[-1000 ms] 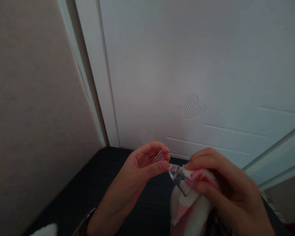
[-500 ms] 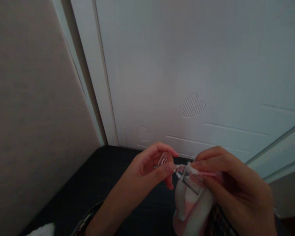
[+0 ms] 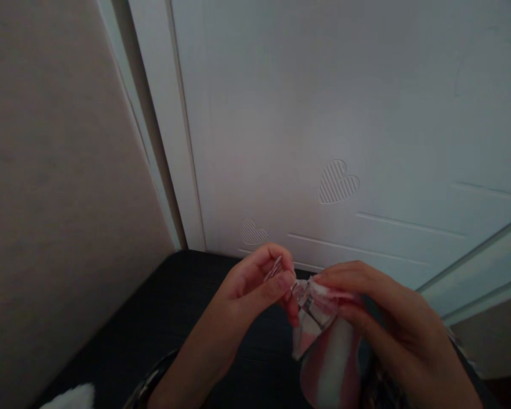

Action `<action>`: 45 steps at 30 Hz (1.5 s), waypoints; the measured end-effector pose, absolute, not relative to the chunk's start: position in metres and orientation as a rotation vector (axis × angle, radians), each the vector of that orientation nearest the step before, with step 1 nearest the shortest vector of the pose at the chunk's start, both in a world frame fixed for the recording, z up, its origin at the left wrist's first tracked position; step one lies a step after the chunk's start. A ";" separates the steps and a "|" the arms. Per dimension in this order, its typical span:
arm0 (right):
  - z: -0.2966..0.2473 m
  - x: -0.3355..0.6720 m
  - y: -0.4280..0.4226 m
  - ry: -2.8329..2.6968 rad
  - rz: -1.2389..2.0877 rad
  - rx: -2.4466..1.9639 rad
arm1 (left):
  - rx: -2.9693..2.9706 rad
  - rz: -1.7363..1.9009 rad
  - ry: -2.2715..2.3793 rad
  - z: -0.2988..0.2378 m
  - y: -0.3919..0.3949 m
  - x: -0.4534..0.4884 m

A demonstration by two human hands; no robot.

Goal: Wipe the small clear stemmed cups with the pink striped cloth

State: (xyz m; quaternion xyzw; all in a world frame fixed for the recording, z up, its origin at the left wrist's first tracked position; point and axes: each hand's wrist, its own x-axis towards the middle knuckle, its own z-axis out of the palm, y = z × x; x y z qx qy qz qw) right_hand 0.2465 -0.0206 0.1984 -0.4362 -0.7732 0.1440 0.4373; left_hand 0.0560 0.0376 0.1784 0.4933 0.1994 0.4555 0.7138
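Observation:
My left hand (image 3: pixel 255 278) pinches one end of a small clear plastic clip (image 3: pixel 300 295) between thumb and fingers. My right hand (image 3: pixel 378 318) grips a pink and white cloth item (image 3: pixel 330 358), holding its top edge where the clip bites on it. The cloth hangs down below both hands. The light is dim and the clip's exact shape is hard to make out.
A white panel with striped heart shapes (image 3: pixel 338 182) stands close in front. A beige wall (image 3: pixel 55 199) fills the left side. Below lies a dark surface (image 3: pixel 162 318), with something white and fluffy (image 3: pixel 70 396) at the bottom left corner.
The hands have stayed close together, shifting slightly left. The cloth now hangs longer and straighter below my right hand, and the clip sits at its top edge.

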 end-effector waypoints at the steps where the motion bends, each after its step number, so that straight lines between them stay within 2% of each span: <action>1: 0.199 0.245 -0.021 -1.910 0.359 -1.121 | 1.090 1.012 0.435 0.179 0.038 0.056; 8: 0.196 0.236 -0.019 -1.767 0.287 -1.207 | 1.214 0.932 0.424 0.178 0.043 0.053; 18: 0.197 0.233 -0.019 -1.617 0.202 -1.256 | 1.878 1.006 0.681 0.184 0.042 0.043; 28: 0.189 0.229 -0.018 -1.383 0.203 -1.214 | 1.628 0.927 0.532 0.175 0.038 0.052; 35: 0.192 0.225 -0.016 -1.508 0.178 -1.214 | 1.403 0.944 0.523 0.178 0.040 0.054; 45: 0.190 0.221 -0.011 -1.447 0.231 -1.243 | 1.574 1.325 0.825 0.178 0.040 0.055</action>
